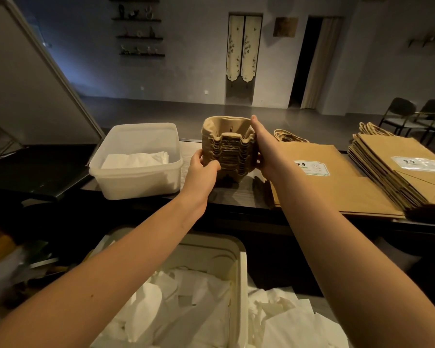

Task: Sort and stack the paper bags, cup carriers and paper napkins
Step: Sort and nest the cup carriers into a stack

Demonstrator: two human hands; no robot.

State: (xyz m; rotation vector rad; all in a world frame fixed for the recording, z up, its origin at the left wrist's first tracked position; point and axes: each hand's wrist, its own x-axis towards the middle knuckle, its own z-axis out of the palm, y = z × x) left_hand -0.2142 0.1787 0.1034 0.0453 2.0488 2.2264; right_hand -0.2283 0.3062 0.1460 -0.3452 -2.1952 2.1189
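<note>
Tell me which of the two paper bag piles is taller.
The paper bag stack at the far right, many bags thick. The paper bag pile beside the right hand is only a few bags high.

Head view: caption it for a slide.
Left hand grips and right hand presses stacked cup carriers between napkin tub and paper bags.

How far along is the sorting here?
Done: paper bags piled on the counter, some napkins flat in the clear tub. In hand: left hand grips the cup carrier stack, right hand presses its side. Left: loose napkins heaped in the bin below.
</note>
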